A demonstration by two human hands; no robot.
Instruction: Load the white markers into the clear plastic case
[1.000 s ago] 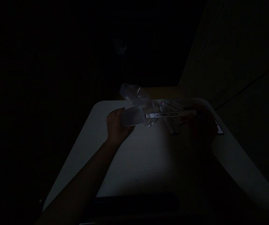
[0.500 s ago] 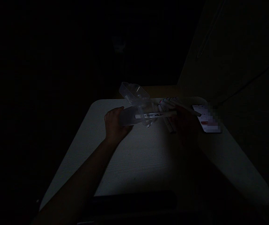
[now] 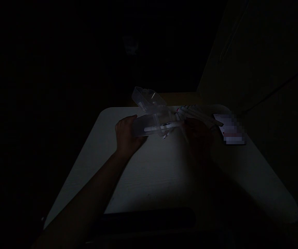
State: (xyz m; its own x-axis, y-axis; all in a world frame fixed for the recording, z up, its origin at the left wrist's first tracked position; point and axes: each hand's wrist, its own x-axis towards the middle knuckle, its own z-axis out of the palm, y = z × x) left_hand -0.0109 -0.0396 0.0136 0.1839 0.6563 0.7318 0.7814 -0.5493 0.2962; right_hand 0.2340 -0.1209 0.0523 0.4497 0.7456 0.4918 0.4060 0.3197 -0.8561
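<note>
My left hand (image 3: 128,135) is wrapped round the lower end of a clear plastic case (image 3: 145,125), which lies tilted on its side with its hinged lid swung open at the top. A white marker (image 3: 161,127) with dark print reaches through the case's mouth, its far end inside. My right hand (image 3: 197,133), very dark in shadow, pinches the marker's outer end. Behind that hand several more pale markers (image 3: 195,112) lie side by side, some with coloured ends. Parts of them are hidden by the right hand.
A lit phone (image 3: 230,129) lies at the right edge of the white table (image 3: 149,173). Along the near edge runs a dark bar-like shape (image 3: 149,219). A wall with a hanging cord (image 3: 281,84) rises on the right. The surroundings are nearly black.
My right hand has moved left, pushing the white marker deeper into the clear case. My left hand keeps its hold on the case.
</note>
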